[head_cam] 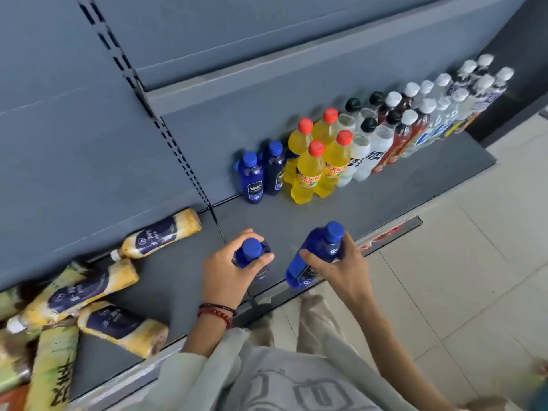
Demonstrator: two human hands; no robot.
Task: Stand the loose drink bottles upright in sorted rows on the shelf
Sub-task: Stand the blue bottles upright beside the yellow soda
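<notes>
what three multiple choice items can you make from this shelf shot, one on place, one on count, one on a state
1. The two standing blue bottles are:
A. right beside the yellow bottles
B. at the far right end of the row
C. on the floor

2. The red caps in the row number:
A. two
B. four
C. six

3. The left hand is:
A. empty
B. lying flat
C. gripping a blue-capped bottle

Answers:
1. A, the blue pair stands next to the yellow group's left side.
2. B, one red cap tops each of the four yellow bottles.
3. C, its fingers curl round the bottle below the cap, as the right hand holds a second blue bottle.
</notes>
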